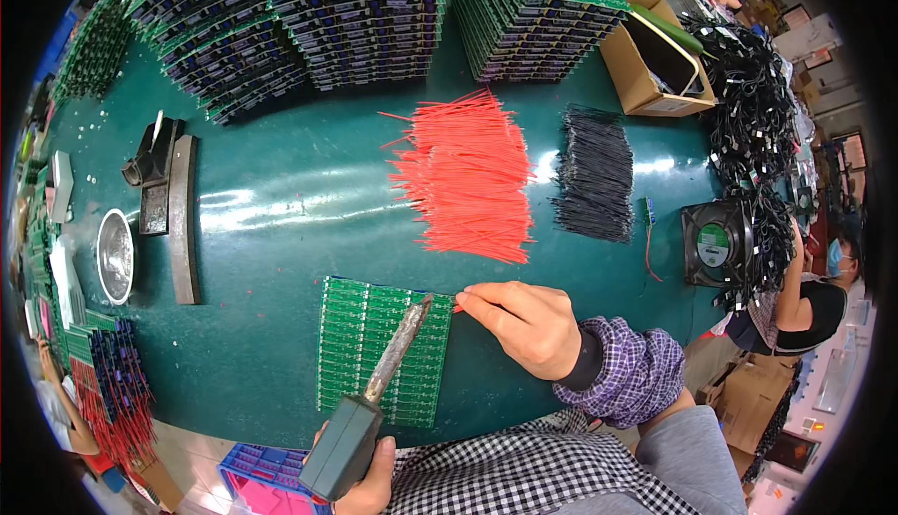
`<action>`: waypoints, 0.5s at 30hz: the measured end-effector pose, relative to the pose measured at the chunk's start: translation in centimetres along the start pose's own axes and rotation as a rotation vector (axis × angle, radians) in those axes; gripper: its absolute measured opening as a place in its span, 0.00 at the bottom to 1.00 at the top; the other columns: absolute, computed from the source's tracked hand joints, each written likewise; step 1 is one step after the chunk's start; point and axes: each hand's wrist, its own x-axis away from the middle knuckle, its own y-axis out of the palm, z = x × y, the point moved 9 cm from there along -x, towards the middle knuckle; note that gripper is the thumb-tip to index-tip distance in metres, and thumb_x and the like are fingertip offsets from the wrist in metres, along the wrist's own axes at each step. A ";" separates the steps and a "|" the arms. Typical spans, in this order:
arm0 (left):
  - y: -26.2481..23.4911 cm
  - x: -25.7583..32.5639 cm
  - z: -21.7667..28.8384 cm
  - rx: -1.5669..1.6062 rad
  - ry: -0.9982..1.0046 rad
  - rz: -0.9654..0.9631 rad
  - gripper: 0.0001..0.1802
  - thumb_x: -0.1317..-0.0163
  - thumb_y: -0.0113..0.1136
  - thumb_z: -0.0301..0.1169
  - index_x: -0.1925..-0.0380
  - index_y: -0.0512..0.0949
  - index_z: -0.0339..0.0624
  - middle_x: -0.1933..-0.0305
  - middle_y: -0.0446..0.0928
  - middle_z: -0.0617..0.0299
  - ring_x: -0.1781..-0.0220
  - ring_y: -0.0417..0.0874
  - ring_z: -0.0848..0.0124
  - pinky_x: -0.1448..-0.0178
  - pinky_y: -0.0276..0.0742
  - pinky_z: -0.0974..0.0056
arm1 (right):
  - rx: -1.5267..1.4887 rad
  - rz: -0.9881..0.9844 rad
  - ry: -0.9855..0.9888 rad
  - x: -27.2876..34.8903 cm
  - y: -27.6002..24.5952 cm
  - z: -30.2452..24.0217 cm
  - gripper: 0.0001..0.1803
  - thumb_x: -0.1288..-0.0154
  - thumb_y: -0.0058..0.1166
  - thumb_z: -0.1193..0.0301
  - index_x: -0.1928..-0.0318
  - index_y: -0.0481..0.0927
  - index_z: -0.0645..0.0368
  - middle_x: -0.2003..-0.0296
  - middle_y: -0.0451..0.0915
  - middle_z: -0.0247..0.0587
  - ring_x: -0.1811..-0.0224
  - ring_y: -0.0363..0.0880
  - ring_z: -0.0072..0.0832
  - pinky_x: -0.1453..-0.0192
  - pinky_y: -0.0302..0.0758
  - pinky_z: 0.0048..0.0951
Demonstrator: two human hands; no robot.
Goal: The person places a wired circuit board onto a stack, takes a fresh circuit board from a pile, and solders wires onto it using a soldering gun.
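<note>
My left hand [376, 483] is wrapped round the dark green handle of a soldering iron [397, 350]. The iron's metal rod slants up across a green circuit board panel [360, 347], its tip by the panel's upper right corner. At that same corner, my right hand [531, 326] pinches a red wire [457, 308] between thumb and fingers; only a short bit shows. Beyond the hands lie a large pile of red wires [472, 178] and a smaller bundle of black wires [596, 174].
Tall stacks of circuit boards [351, 19] line the far side. On the left are a metal bowl [116, 257], a soldering iron stand [154, 178] and a curved bar [184, 220]. A fan [716, 243], black cables [748, 113] and a cardboard box [645, 71] stand right. Other people sit nearby.
</note>
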 end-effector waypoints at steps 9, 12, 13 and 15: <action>0.6 -0.4 2.2 0.079 0.124 -0.020 0.21 0.39 0.70 0.34 0.47 0.81 0.39 0.49 0.83 0.50 0.49 0.83 0.54 0.44 0.77 0.54 | 0.000 -0.022 -0.021 -0.2 0.2 -0.1 0.18 0.50 0.58 0.79 0.55 0.81 0.67 0.60 0.81 0.44 0.70 0.81 0.31 0.69 0.81 0.30; 0.5 -0.4 2.6 0.039 0.160 -0.006 0.20 0.40 0.70 0.34 0.48 0.82 0.39 0.50 0.83 0.50 0.49 0.83 0.54 0.45 0.77 0.54 | 0.028 -0.046 -0.021 -0.3 0.4 -0.2 0.17 0.50 0.59 0.78 0.56 0.80 0.67 0.60 0.80 0.43 0.70 0.81 0.31 0.69 0.80 0.31; 0.5 -0.4 2.6 0.012 0.180 -0.003 0.20 0.40 0.70 0.34 0.49 0.82 0.39 0.50 0.83 0.50 0.50 0.83 0.54 0.45 0.78 0.54 | 0.030 -0.039 -0.025 -0.4 0.3 -0.2 0.17 0.50 0.59 0.78 0.57 0.80 0.67 0.61 0.80 0.43 0.71 0.81 0.31 0.69 0.80 0.30; 0.6 -0.4 2.7 -0.014 0.198 0.001 0.20 0.40 0.70 0.35 0.49 0.82 0.39 0.51 0.83 0.49 0.50 0.84 0.53 0.46 0.78 0.54 | 0.031 -0.033 -0.031 -0.4 0.4 -0.3 0.16 0.50 0.59 0.78 0.57 0.80 0.67 0.61 0.80 0.43 0.71 0.81 0.31 0.69 0.80 0.30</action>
